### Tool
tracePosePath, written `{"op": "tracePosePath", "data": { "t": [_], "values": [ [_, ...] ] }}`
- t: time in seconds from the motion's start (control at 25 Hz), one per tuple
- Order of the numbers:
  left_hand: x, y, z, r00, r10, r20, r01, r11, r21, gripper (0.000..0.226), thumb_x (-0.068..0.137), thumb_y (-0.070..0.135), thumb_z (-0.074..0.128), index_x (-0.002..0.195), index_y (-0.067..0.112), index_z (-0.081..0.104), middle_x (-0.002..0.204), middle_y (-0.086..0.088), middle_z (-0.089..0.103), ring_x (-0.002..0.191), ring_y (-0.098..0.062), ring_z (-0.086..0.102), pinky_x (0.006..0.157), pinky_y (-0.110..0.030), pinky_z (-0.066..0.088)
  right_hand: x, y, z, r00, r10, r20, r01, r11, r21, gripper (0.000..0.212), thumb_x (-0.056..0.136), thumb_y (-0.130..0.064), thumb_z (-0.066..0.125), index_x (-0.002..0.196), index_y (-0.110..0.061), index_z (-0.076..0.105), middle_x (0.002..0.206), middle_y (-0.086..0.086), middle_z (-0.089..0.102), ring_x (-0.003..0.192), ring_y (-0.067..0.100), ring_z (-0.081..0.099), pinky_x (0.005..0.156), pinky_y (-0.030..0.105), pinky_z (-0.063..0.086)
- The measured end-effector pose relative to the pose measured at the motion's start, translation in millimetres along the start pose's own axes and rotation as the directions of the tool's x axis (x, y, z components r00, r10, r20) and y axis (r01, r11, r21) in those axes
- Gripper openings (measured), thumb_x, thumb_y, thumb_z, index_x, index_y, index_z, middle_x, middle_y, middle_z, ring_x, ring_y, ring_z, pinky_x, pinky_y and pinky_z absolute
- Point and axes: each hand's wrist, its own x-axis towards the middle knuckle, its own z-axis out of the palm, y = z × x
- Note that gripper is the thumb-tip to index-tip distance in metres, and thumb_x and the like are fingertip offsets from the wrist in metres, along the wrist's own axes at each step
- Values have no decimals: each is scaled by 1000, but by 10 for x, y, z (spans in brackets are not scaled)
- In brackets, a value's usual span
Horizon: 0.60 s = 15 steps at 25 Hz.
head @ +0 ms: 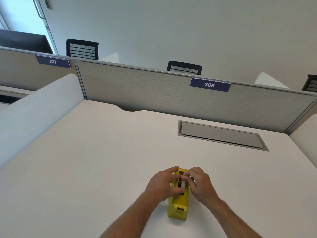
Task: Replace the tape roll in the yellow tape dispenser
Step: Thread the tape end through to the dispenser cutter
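Observation:
A yellow tape dispenser [178, 206] stands on the white desk [103, 160], near the front edge, its cutter end toward me. A tape roll [182, 185] with a black core sits in the dispenser's well. My left hand [163, 184] wraps the dispenser's left side, thumb at the roll and index finger over the far end. My right hand [199, 183] comes in from the right and pinches the top of the roll with thumb and fingers. The roll's lower half is hidden in the well.
A closed grey cable hatch [221, 134] is set into the desk at the back right. A grey partition [154, 90] labelled 306 closes the far side, and a white side panel [39, 109] bounds the left. Chair backs show beyond the partition.

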Motion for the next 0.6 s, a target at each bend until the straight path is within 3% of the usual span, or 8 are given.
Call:
{"op": "tracePosePath", "data": {
  "t": [0.08, 0.2, 0.28, 0.36, 0.6],
  "values": [
    [3, 1, 5, 1000, -4, 6, 4, 1000, 9, 57, 80, 56, 72, 133, 47, 55, 155, 22, 36, 120, -13, 59, 101, -38, 50, 25, 18, -48, 997, 76, 21, -78, 993, 89, 14, 90, -14, 66, 82, -25, 70, 78, -16, 66, 83, 10, 59, 66, 25, 50],
    [9, -6, 12, 1000, -12, 13, 12, 1000, 16, 58, 79, 56, 72, 134, 47, 55, 155, 24, 36, 119, -11, 58, 102, -38, 50, 29, -6, -123, 990, 132, 52, -140, 971, 193, 24, 93, -18, 66, 87, -41, 69, 88, -19, 70, 88, 10, 63, 69, 21, 51],
    [10, -15, 10, 1000, -1, 4, 1, 1000, 1, 55, 79, 55, 72, 131, 47, 57, 154, 24, 37, 117, -11, 59, 100, -36, 50, -5, -31, -131, 993, 108, 49, -115, 971, 207, 14, 85, -29, 74, 89, -42, 72, 87, -17, 69, 88, 12, 63, 69, 22, 53],
    [9, -13, 7, 1000, 9, -3, -9, 1000, 2, 53, 80, 57, 70, 131, 48, 57, 154, 23, 38, 118, -11, 59, 100, -37, 50, -58, -20, -109, 995, 91, 49, -99, 974, 203, 21, 72, -40, 80, 92, -41, 74, 88, -14, 67, 89, 14, 61, 69, 27, 54],
    [22, -22, 13, 1000, -10, -4, 10, 1000, -30, 54, 76, 55, 73, 128, 43, 61, 153, 23, 39, 114, -10, 61, 97, -36, 52, -61, -24, -19, 989, 149, 12, -147, 963, 224, 42, 69, -11, 88, 80, -49, 75, 87, -14, 67, 81, 14, 63, 68, 39, 55]
  ]
}}
